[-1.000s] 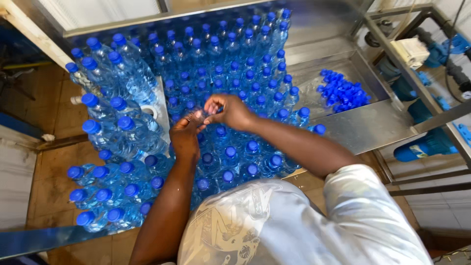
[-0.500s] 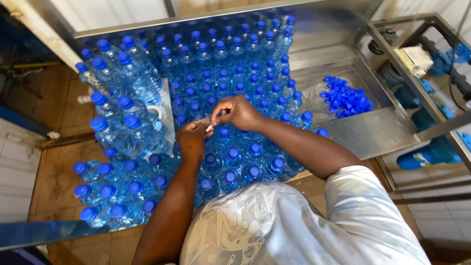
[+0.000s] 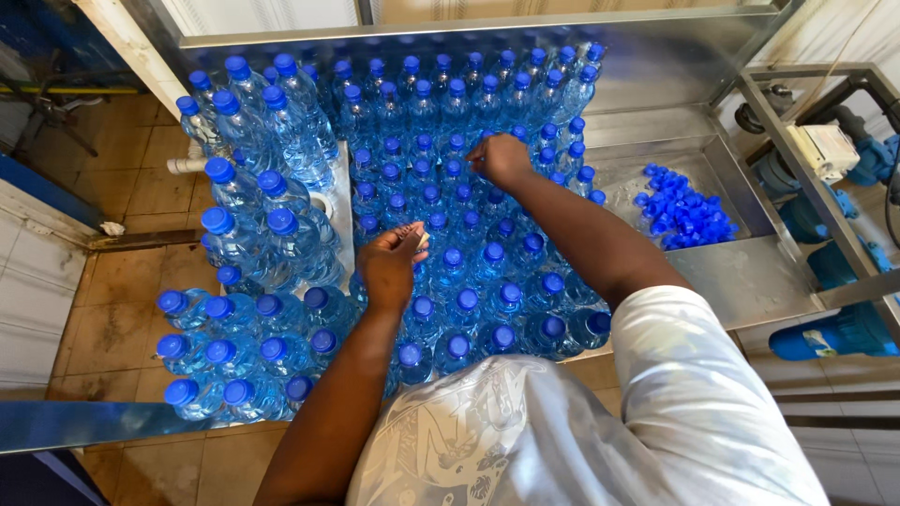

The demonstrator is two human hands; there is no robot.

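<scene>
Many clear water bottles with blue caps (image 3: 466, 302) stand packed together on a steel table (image 3: 656, 66). My left hand (image 3: 389, 267) hovers over the near rows, shut on a small bundle of pale pieces (image 3: 415, 238). My right hand (image 3: 502, 159) reaches further back. Its fingertips are pinched together on the top of one bottle, on a small pale piece that is too small to make out.
A heap of loose blue caps (image 3: 684, 215) lies in the table's right tray. More capped bottles (image 3: 253, 215) are stacked at the left, down to the tiled floor (image 3: 122, 319). Blue machines (image 3: 825, 337) and a steel frame (image 3: 797, 159) stand at the right.
Both hands were together over the middle rows. Now my right hand has moved away to a bottle further back, while my left hand stays with the bundle.
</scene>
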